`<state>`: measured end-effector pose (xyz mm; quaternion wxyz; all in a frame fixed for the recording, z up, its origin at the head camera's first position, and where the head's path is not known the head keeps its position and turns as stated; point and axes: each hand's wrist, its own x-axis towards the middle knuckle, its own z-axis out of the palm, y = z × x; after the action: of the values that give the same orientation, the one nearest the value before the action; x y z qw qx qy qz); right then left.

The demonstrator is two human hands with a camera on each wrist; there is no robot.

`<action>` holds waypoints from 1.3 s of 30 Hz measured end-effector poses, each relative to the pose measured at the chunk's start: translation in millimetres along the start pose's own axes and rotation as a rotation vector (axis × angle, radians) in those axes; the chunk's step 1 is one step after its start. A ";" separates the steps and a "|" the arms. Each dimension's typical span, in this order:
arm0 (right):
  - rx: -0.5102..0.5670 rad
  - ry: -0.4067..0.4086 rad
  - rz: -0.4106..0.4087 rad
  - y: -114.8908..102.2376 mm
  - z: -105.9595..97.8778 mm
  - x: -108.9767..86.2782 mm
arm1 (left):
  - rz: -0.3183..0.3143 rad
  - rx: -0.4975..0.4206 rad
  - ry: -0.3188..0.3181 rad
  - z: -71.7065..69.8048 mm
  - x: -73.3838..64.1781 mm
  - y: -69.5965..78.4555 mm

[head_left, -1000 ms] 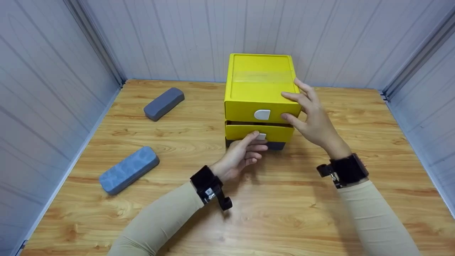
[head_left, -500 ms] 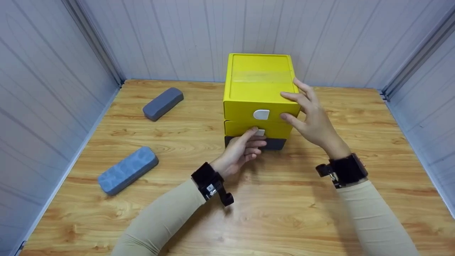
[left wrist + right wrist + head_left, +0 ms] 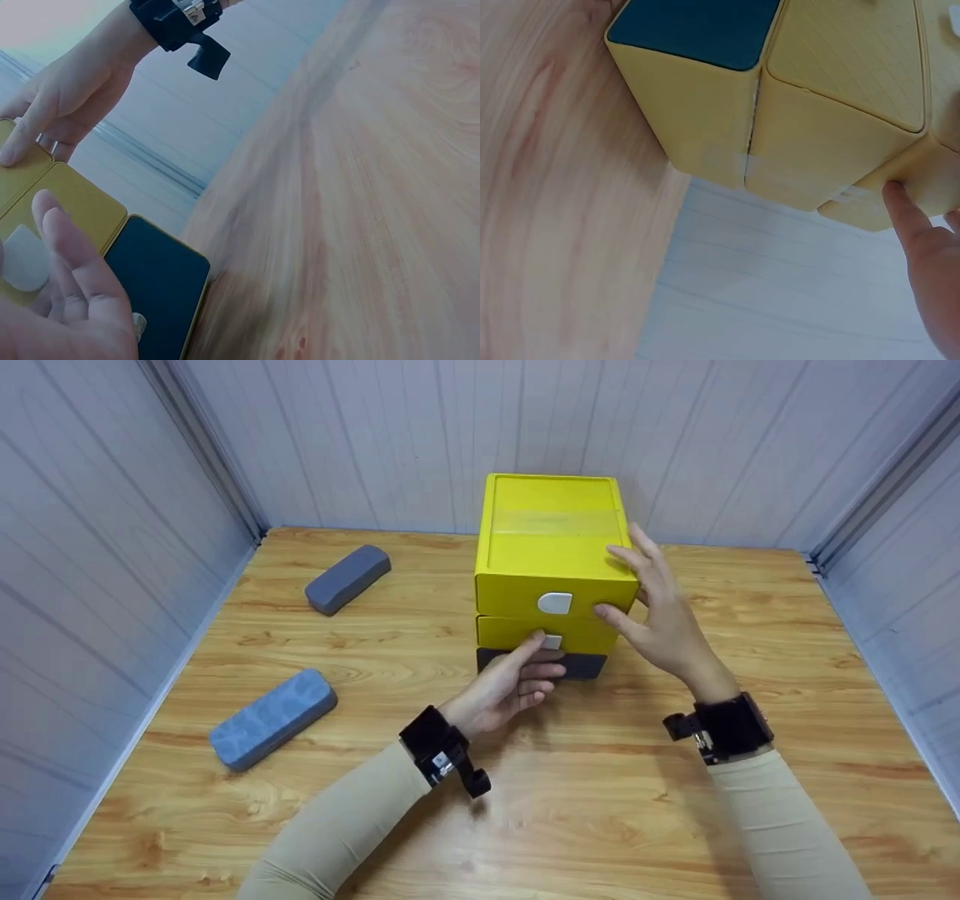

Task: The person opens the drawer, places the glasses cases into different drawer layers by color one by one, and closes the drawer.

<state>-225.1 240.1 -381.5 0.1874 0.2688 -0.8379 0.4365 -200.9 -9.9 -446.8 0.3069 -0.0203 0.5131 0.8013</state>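
Middle drawer (image 3: 592, 636) sits flush in the yellow cabinet (image 3: 551, 556), toward the table's (image 3: 637, 810) back. Your left hand (image 3: 501, 691) has its thumb on the white handle (image 3: 553, 642); can't tell if pinching. Right hand (image 3: 666, 622) spread: brace, work straight.

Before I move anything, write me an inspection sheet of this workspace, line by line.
Surface: wood-grain tabletop; no spills seen.
Job's things: yellow drawer stack upright; all three fronts look shut, the bottom front dark.
Clutter: grey block and mottled blue block, lying apart, left of the stack in the head view.
Hands: left hand has its thumb at the middle drawer's white tab; whether it pinches is unclear. Right hand touches the top unit, thumb on the front, a fingertip on the side.
Cables: nothing seen.
Surroundings: pale panelled walls behind and on both sides.
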 end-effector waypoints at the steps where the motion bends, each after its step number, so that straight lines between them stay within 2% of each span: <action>1: 0.024 0.013 0.013 1.0 1.2 -1.9 | -0.006 0.011 -0.012 -0.7 -1.4 -0.8; 5: 0.089 0.054 0.080 2.9 6.4 -9.0 | -0.018 0.043 -0.030 -4.9 -7.0 -3.9; 8: 0.116 0.056 0.121 6.2 11.3 -13.5 | -0.027 0.054 -0.010 -9.1 -11.1 -5.7; 14: 0.163 0.052 0.134 16.8 19.9 -21.5 | -0.041 0.065 0.006 -14.5 -17.3 -11.7; 19: 0.214 0.074 0.170 23.0 26.3 -25.3 | -0.078 0.052 -0.001 -16.1 -18.3 -17.2; 23: 0.226 0.072 0.182 25.3 29.3 -26.6 | -0.088 0.035 0.003 -17.9 -15.5 -20.5; 32: 0.255 0.057 0.103 27.5 28.4 -27.5 | -0.098 -0.013 -0.005 -17.0 -3.7 -25.1; 39: 0.271 0.059 0.111 27.1 28.5 -26.2 | -0.108 -0.025 0.016 -14.2 6.0 -27.3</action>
<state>-223.4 236.8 -428.6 0.1495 0.2321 -0.7791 0.5629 -195.8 -11.2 -477.7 0.3454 -0.0579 0.5035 0.7898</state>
